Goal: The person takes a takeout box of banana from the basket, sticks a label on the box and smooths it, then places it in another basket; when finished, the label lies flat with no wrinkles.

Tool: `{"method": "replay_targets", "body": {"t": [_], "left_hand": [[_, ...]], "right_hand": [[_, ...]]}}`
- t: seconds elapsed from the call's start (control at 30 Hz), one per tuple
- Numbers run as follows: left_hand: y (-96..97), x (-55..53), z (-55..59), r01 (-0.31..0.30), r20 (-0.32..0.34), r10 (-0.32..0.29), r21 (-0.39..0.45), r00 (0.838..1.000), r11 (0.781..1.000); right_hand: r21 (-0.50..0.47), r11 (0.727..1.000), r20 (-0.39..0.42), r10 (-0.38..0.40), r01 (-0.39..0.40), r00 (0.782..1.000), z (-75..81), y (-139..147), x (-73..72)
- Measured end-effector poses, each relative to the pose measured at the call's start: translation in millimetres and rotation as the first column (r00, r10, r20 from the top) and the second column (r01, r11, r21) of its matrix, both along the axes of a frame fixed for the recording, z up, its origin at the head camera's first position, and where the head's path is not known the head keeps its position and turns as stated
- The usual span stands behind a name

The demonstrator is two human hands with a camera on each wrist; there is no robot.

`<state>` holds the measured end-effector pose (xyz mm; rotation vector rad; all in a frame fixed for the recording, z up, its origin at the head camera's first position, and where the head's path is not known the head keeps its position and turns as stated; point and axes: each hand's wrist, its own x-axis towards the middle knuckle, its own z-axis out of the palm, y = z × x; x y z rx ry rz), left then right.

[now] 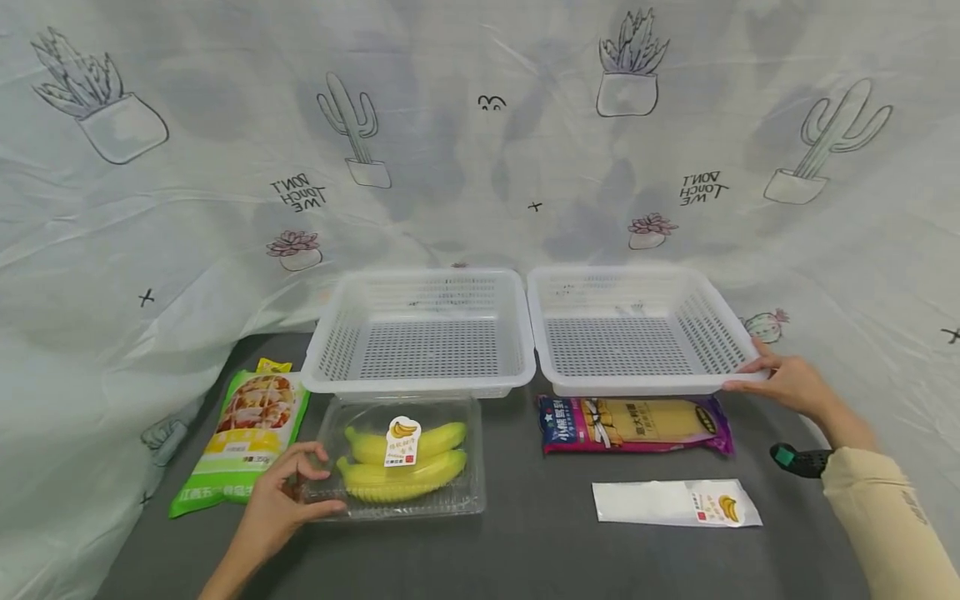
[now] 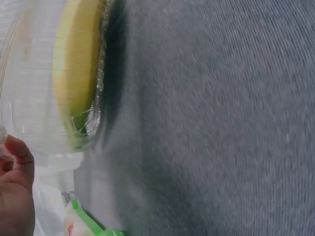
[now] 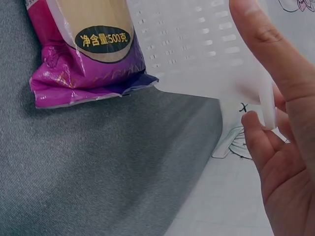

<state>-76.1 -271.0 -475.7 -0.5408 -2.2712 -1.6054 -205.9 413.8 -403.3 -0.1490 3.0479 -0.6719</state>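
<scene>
At the left front, my left hand [image 1: 279, 502] grips the left side of a clear plastic clamshell box [image 1: 472, 492], thumb at its front corner and fingers along its edge. Two yellow bananas [image 1: 405, 485] lie inside, under a banana sticker [image 1: 402, 442]. My right hand [image 1: 797, 387] holds the front right corner of the right white basket [image 1: 637, 383]; in the right wrist view its thumb [image 3: 268, 37] lies above the rim and its fingers below. A purple-ended pack of noodles [image 1: 645, 421] lies just in front of that basket.
A second white basket [image 1: 420, 387] stands to the left, rim against the right one. Beside the box lies a green and yellow food bag [image 1: 251, 425]. A flat white packet [image 1: 652, 502] with a banana sticker rests at the front right. Behind hangs a cactus-print cloth [image 1: 465, 167].
</scene>
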Motion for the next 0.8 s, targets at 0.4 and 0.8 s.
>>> {"method": "replay_targets", "body": {"t": [0.4, 0.8], "left_hand": [[17.3, 14.1, 14.8, 0.069, -0.033, -0.068, 0.038, 0.997, 0.997], [28.4, 25.8, 49.6, 0.138, -0.008, -0.137, 0.068, 0.990, 0.988]], "right_hand": [[-0.042, 0.999, -0.014, -0.034, 0.033, 0.999, -4.4, 3.8, -0.4], [0.037, 0.999, 0.017, -0.037, 0.036, 0.999, -0.6, 0.8, -2.1]]}}
